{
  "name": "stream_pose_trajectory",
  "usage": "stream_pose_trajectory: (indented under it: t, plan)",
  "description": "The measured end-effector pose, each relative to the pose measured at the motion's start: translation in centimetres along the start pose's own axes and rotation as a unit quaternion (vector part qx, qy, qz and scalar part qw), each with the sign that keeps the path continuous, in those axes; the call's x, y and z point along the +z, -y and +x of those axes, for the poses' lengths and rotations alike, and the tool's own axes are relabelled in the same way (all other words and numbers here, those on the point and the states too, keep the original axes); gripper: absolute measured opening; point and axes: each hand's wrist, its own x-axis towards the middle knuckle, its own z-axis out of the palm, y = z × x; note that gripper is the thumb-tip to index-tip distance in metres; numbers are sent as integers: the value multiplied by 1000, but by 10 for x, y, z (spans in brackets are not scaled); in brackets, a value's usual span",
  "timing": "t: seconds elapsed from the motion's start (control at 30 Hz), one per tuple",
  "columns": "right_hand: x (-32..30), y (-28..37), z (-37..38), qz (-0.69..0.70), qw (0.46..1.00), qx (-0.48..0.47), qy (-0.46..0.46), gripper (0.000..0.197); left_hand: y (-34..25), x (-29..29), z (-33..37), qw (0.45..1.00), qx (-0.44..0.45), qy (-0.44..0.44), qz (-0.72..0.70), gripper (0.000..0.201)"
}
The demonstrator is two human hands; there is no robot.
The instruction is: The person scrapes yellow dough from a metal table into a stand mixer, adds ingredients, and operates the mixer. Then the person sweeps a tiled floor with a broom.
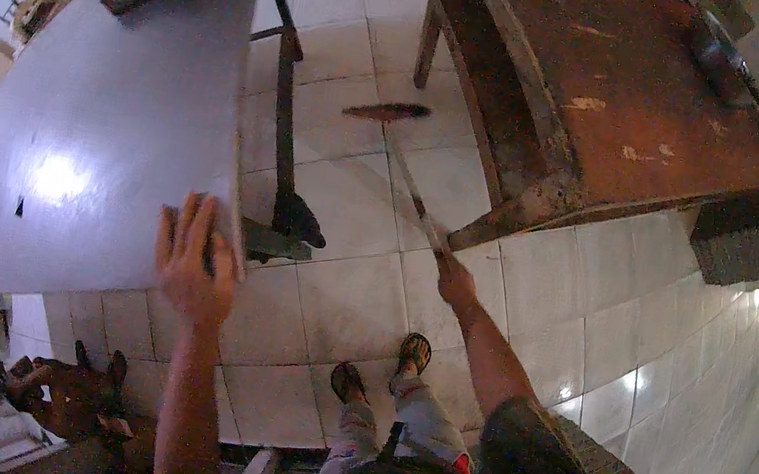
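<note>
A scuffed brown wooden table (620,82) stands at the right, with a metal bowl (722,62) resting near its edge.

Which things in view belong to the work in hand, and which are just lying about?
In use: long-handled tool, in the right hand; pale table, the left hand at its edge.

Apparently uninvolved: brown table; metal bowl on it.

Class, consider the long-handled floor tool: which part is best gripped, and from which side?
Probably the near end of its handle, from the person's own side, with the hand wrapped around the shaft. The handle is slim, straight and slants toward the person, while the wide, dark head sits at the far end. The right hand grips it there.
</note>
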Motion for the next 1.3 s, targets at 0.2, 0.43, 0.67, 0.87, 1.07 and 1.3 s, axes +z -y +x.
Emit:
stream_pose_trajectory:
  t: [0.2,0.43,0.67,0.87,1.07,1.3]
  plan:
    - [28,-37,63,172,947,261,77,45,9,4,15,1000,-19,12,10,45]
    - [-4,-15,-187,273,783,485,277,55,4,-1,12,1000,-8,16,21,42]
    - [-142,31,-360,-106,871,336,341,48,16,7,4,996,20,-10,87,39]
    - [-149,108,-363,-48,854,340,391,54,24,15,3,994,52,-67,74,37]
    - [-39,127,-329,-34,913,232,335,56,38,20,1,991,65,-60,96,37]
    - [-109,30,-472,-131,743,556,349,38,40,24,0,987,55,-50,142,39]
